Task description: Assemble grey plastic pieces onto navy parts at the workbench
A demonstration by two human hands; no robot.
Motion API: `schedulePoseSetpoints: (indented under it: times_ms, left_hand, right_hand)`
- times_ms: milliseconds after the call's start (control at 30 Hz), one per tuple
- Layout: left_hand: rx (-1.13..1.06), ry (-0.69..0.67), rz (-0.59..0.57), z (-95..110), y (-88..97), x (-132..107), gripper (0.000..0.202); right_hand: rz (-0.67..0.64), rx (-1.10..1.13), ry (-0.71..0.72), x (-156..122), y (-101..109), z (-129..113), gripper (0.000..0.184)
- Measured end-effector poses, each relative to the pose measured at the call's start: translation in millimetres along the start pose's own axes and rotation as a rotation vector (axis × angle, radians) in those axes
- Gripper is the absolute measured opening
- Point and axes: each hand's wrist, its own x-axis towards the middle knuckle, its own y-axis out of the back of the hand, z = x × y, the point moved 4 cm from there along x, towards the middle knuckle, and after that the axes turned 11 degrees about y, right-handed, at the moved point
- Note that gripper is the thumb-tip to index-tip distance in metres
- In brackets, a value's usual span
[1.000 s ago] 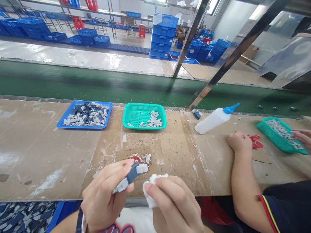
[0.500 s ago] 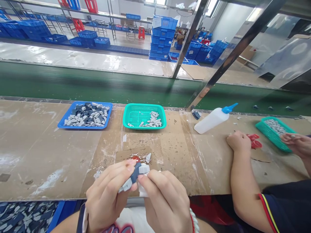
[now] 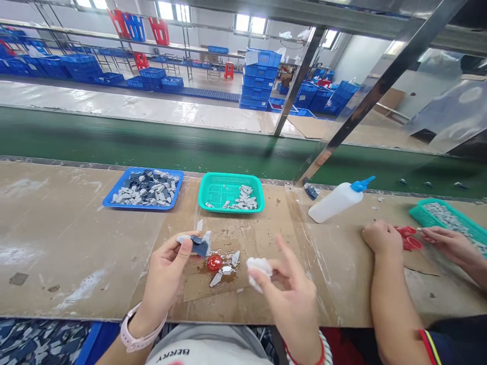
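My left hand (image 3: 167,268) pinches a small blue-and-grey plastic part (image 3: 198,244) above the cardboard mat (image 3: 228,286). My right hand (image 3: 291,294) holds a crumpled white wipe (image 3: 258,266) between thumb and fingers, with the forefinger raised. Between the two hands, on the mat, lie a small red cap (image 3: 214,262) and a few loose grey pieces (image 3: 228,268). Farther back stand a blue tray (image 3: 110,198) of grey and dark blue parts and a teal basket (image 3: 201,195) holding several grey parts.
A white squeeze bottle (image 3: 335,201) with a blue nozzle lies at the right. A co-worker's hands (image 3: 380,238) work beside red caps (image 3: 409,238) and another teal basket (image 3: 418,215). A green conveyor belt (image 3: 152,144) runs behind the bench. A steel post (image 3: 365,106) slants up.
My hands have separated and moved forward over the mat. The left one carried the part away from the wipe, and the right one drew off to the right with the wipe.
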Motion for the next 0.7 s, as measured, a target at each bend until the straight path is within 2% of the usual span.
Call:
schedulePoseSetpoints:
  times_ms: [67, 100, 167, 233, 300, 333, 433, 500, 600, 700]
  left_hand:
    - [0.048, -0.003, 0.096, -1.0, 13.3, 8.4, 0.034]
    - [0.077, -0.010, 0.155, 0.1, 21.9, 13.8, 0.037]
    - [0.120, -0.030, 0.260, 5.6, 40.1, 26.0, 0.041]
    - [0.135, -0.050, 0.322, 14.4, 56.5, 37.4, 0.044]
    - [0.153, -0.057, 0.380, 23.8, 69.8, 44.2, 0.047]
    - [0.170, -0.050, 0.407, 27.5, 74.7, 45.6, 0.048]
    - [0.211, -0.023, 0.500, 30.9, 83.0, 45.9, 0.048]
    - [0.214, -0.012, 0.546, 25.9, 84.1, 47.0, 0.042]
    - [0.169, -0.042, 0.528, 13.5, 80.5, 52.7, 0.034]
    - [0.106, -0.077, 0.480, 3.4, 76.0, 57.9, 0.032]
  right_hand:
    - [0.010, -0.173, 0.018, 9.0, 11.6, 28.0, 0.083]
    - [-0.018, -0.216, 0.049, 14.5, 16.2, 41.8, 0.082]
    - [-0.071, -0.250, 0.115, 23.6, 24.7, 63.1, 0.064]
    - [-0.054, -0.288, 0.142, 26.4, 33.7, 70.0, 0.047]
    - [0.018, -0.256, 0.109, 21.6, 42.0, 61.8, 0.040]
    - [0.035, -0.166, 0.070, 17.2, 43.9, 54.5, 0.039]
    - [-0.051, 0.336, -0.133, 3.7, 37.4, 31.2, 0.038]
    - [-0.128, 0.581, -0.278, -1.3, 29.9, 20.0, 0.044]
    - [-0.153, 0.690, -0.395, -1.4, 25.4, 14.3, 0.047]
    - [-0.164, 0.682, -0.374, 0.4, 25.5, 12.8, 0.046]
